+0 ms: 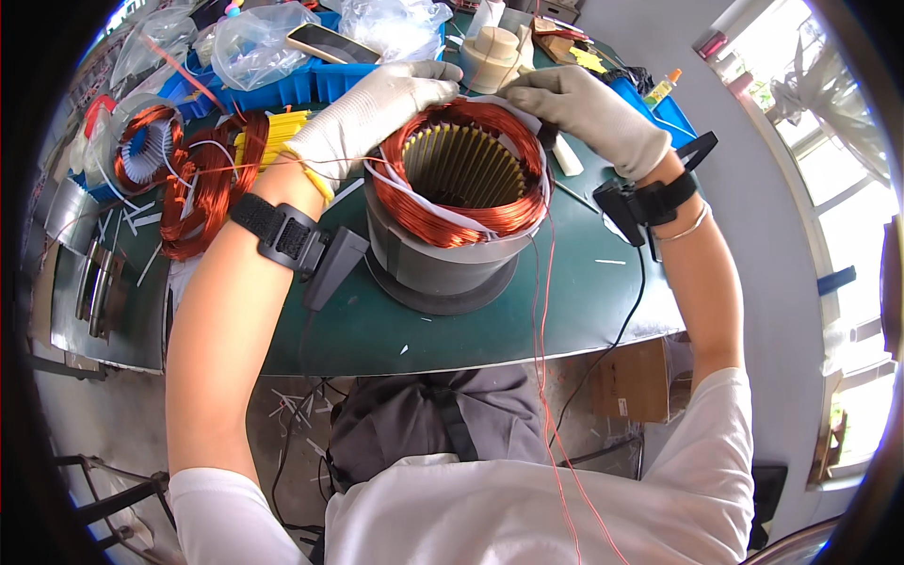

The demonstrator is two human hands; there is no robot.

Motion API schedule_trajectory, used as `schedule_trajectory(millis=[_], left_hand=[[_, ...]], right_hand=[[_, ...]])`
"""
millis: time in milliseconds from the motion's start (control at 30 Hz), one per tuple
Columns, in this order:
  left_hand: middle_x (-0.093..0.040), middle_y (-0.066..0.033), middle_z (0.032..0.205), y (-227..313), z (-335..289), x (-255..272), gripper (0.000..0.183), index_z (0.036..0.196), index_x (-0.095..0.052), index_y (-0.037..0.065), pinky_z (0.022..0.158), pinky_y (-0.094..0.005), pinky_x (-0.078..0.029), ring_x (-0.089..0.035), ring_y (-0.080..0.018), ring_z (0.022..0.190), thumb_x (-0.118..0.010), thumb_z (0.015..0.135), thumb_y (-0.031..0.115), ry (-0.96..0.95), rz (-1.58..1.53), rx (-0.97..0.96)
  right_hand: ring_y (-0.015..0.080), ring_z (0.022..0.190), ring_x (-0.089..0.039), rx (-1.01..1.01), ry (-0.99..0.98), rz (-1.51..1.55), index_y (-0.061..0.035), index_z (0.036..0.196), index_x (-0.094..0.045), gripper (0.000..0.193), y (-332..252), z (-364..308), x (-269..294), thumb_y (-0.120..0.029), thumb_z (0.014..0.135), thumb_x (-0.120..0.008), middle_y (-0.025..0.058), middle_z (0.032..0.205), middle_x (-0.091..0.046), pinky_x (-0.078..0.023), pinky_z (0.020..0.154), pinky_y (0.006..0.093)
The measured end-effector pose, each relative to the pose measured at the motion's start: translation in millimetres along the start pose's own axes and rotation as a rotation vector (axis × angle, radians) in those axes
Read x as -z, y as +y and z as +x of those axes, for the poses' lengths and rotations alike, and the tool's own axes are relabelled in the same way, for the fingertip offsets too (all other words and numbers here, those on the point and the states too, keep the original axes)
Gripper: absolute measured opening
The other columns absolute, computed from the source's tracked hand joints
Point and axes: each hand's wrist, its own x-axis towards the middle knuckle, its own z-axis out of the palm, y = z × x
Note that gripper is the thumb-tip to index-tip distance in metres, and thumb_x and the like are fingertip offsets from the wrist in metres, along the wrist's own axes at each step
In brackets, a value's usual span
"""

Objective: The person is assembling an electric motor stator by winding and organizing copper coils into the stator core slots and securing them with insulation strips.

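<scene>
The fingers (439,85) of the gloved left hand (377,113) lie close together at the far side of the copper winding (471,222); those of the gloved right hand (603,122) bend down opposite, slightly parted. I cannot tell whether either set pinches anything, as the tips are partly hidden. The winding crowns a grey stator (419,254), which stands upright on a round base (443,299) near the middle of the bench's near edge.

As far as shows, coil laying looks well advanced: copper rings the whole mouth, white insulating sheet (435,209) shows along the ring, and yellowish strips (461,169) line the bore. The leads look unfinished: thin red wires (543,311) trail loose over the near edge of the bench (593,315), and another strand crosses the left wrist.

Further out, toward the bench's left edge, lie loose copper coils (200,202) and a smaller wound stator (146,155). Blue trays (268,96) and a phone (333,43) sit toward the far edge.
</scene>
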Motion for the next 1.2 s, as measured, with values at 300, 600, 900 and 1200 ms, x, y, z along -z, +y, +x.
schedule_trajectory(millis=[300, 600, 900, 1200], left_hand=[[-0.065, -0.0056, 0.11, -4.6, 4.0, -0.8, 0.036, 0.124, -0.06, 0.003, 0.092, -0.024, -0.047, -0.06, -0.012, 0.102, -0.058, 0.093, 0.02, -0.034, -0.041, -0.014], [-0.063, -0.0031, 0.104, -11.7, 2.3, 1.2, 0.032, 0.12, -0.062, 0.004, 0.087, -0.0244, -0.048, -0.059, -0.0111, 0.095, -0.058, 0.094, 0.021, -0.04, 0.01, -0.12], [-0.066, -0.0055, 0.108, -4.7, 1.6, -3.5, 0.036, 0.119, -0.062, 0.001, 0.09, -0.0255, -0.049, -0.062, -0.0123, 0.097, -0.066, 0.092, 0.024, -0.065, -0.167, 0.037], [-0.067, -0.0056, 0.102, 5.9, -7.3, -3.5, 0.04, 0.116, -0.063, -0.001, 0.088, -0.0253, -0.049, -0.062, -0.0122, 0.095, -0.065, 0.092, 0.031, -0.032, 0.084, 0.009]], right_hand=[[0.0073, 0.072, -0.058, 0.009, -0.063, -0.023, 0.0034, 0.108, -0.066, 0.04, -0.7, 16.9, 5.2, -0.033, 0.094, -0.06, 0.0027, 0.082, -0.065, -0.05, 0.069, 0.0219], [0.0062, 0.07, -0.06, 0.016, -0.045, -0.002, 0.0006, 0.104, -0.069, 0.033, -1.7, 21.1, -4.0, -0.03, 0.094, -0.062, 0.0012, 0.081, -0.066, -0.052, 0.064, 0.0207], [0.008, 0.074, -0.064, 0.077, -0.033, -0.078, 0.001, 0.112, -0.066, 0.044, -4.7, 30.8, -2.8, -0.038, 0.091, -0.065, 0.0055, 0.088, -0.068, -0.056, 0.069, 0.0214], [0.0119, 0.078, -0.065, 0.04, -0.078, -0.281, 0.0009, 0.115, -0.064, 0.035, -28.1, 19.9, -0.2, -0.023, 0.091, -0.058, 0.0076, 0.093, -0.068, -0.056, 0.073, 0.0224]])
